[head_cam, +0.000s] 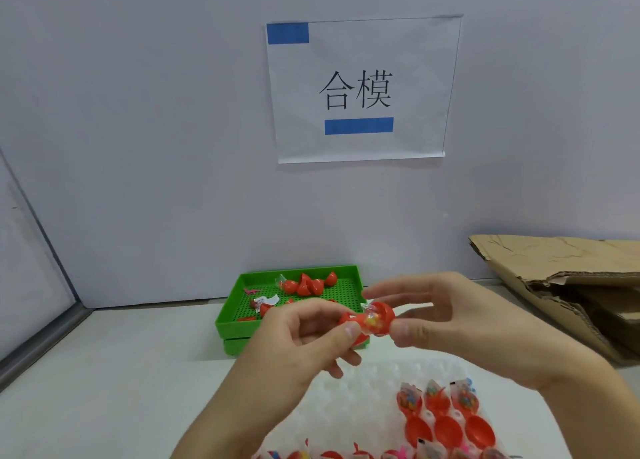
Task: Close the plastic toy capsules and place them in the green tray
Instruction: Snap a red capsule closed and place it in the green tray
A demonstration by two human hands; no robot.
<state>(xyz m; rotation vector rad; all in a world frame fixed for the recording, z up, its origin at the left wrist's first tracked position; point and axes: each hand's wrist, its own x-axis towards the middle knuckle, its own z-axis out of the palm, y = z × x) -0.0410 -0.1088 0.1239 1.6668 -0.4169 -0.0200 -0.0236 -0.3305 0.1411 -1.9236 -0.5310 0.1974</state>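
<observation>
A red plastic capsule [372, 320] hangs open above the table, its two halves hinged apart, a clear packet of coloured beads showing inside. Behind it sits the green tray [228, 323], its perforated floor holding several closed red capsules [308, 284] toward the back.

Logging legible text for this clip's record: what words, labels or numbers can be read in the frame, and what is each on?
"合模": printed in large black characters on the white paper sheet fixed to the wall, between two blue strips.
White slip in the green tray: has print, too small to read.
Sachets in the open capsules: print blurred, unreadable.
</observation>
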